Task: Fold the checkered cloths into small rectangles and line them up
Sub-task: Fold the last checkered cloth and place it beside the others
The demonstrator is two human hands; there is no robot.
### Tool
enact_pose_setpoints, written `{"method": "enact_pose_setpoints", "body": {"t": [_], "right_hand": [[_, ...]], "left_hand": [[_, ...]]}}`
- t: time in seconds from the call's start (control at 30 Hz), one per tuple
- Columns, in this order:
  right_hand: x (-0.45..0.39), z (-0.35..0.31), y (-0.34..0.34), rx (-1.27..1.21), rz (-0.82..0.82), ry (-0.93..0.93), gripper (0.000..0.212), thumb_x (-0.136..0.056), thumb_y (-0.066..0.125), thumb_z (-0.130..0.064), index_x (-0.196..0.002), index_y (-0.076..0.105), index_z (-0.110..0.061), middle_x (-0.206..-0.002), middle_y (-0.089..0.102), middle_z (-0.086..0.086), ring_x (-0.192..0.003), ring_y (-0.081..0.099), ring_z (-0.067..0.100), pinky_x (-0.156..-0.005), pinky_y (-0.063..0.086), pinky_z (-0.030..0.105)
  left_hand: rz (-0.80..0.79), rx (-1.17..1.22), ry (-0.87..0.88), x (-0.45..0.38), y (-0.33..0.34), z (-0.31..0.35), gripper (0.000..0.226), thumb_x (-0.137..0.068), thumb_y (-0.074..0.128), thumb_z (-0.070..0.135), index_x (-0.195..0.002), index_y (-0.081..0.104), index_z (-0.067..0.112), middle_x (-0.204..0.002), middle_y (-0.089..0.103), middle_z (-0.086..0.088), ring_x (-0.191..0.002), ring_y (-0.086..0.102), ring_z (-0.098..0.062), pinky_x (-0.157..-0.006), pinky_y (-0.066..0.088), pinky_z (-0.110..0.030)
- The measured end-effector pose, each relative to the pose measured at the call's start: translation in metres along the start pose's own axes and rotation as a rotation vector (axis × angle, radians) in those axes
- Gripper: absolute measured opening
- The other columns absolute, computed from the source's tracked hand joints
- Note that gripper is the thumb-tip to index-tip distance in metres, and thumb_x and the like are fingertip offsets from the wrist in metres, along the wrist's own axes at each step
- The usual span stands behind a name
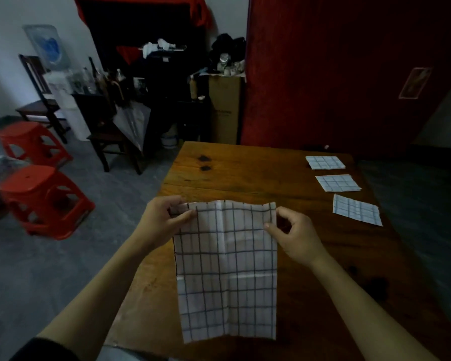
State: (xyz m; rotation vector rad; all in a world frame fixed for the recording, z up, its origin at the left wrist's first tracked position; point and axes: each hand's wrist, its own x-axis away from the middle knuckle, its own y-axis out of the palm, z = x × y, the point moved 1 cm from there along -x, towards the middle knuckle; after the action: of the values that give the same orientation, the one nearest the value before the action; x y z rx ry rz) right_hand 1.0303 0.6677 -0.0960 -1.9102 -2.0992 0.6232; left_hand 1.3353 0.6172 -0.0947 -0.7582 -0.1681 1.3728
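Both forearms reached in from the near edge of the wooden table (245, 178), a dark sleeve (44, 350) on the left one. Checkered cloth (227, 277), white with dark grid lines, lay over the near middle of the table, creased, long side running away from the near edge. Left hand (162, 220) pinched the cloth's far left corner, thumb on top and fingers curled under. Right hand (294, 235) pinched the far right edge between thumb and forefinger, other fingers loosely curled. Far edge of the cloth looked lifted slightly off the table, rippled. Three folded cloths sat along the table's right side, apart from each other: far folded cloth (325, 162), middle folded cloth (338, 183), near folded cloth (357, 210), the last one skewed. Two red stools (42, 199) stood on the floor left of the table.
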Motion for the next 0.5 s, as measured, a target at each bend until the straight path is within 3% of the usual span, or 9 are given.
{"method": "enact_pose_setpoints", "body": {"t": [0.1, 0.2, 0.27, 0.33, 0.5], "right_hand": [[-0.023, 0.011, 0.029, 0.041, -0.015, 0.094, 0.026, -0.093, 0.061, -0.019, -0.117, 0.058, -0.029, -0.106, 0.063, -0.016, -0.093, 0.061, -0.012, -0.066, 0.054, 0.014], [-0.042, 0.033, 0.059, 0.167, 0.019, 0.194, 0.029, -0.091, 0.062, -0.029, -0.120, 0.060, -0.028, -0.112, 0.063, -0.014, -0.100, 0.060, -0.001, -0.075, 0.055, 0.021], [-0.048, 0.047, 0.075, 0.206, 0.041, 0.231, 0.022, -0.089, 0.065, -0.031, -0.111, 0.065, -0.029, -0.111, 0.065, -0.012, -0.106, 0.059, 0.004, -0.086, 0.054, 0.032], [-0.050, 0.049, 0.088, 0.217, 0.054, 0.236, 0.009, -0.089, 0.067, -0.022, -0.093, 0.066, -0.030, -0.097, 0.067, -0.013, -0.096, 0.060, 0.000, -0.082, 0.053, 0.029], [-0.049, 0.058, 0.103, 0.279, 0.115, 0.262, 0.015, -0.084, 0.072, -0.015, -0.083, 0.065, -0.029, -0.088, 0.064, -0.015, -0.090, 0.057, -0.002, -0.080, 0.048, 0.025]], "left_hand": [[-0.044, -0.038, -0.019, -0.021, -0.002, -0.035, 0.035, -0.084, 0.075, 0.018, -0.059, 0.051, 0.025, -0.055, 0.047, 0.015, -0.053, 0.044, -0.002, -0.051, 0.033, -0.025], [-0.085, -0.077, -0.061, -0.033, 0.001, -0.068, 0.033, -0.083, 0.075, 0.015, -0.062, 0.053, 0.028, -0.057, 0.051, 0.014, -0.055, 0.050, -0.002, -0.050, 0.037, -0.023], [-0.126, -0.091, -0.073, -0.037, 0.004, -0.084, 0.033, -0.083, 0.075, 0.015, -0.064, 0.055, 0.033, -0.061, 0.055, 0.014, -0.060, 0.055, 0.001, -0.051, 0.038, -0.015], [-0.173, -0.094, -0.054, -0.039, 0.005, -0.094, 0.035, -0.083, 0.075, 0.014, -0.066, 0.054, 0.036, -0.064, 0.057, 0.014, -0.064, 0.056, 0.001, -0.054, 0.039, -0.013], [-0.241, -0.081, 0.003, -0.029, 0.010, -0.116, 0.009, -0.085, 0.074, 0.020, -0.080, 0.066, 0.023, -0.076, 0.064, 0.011, -0.071, 0.061, -0.004, -0.063, 0.054, -0.033]]}}
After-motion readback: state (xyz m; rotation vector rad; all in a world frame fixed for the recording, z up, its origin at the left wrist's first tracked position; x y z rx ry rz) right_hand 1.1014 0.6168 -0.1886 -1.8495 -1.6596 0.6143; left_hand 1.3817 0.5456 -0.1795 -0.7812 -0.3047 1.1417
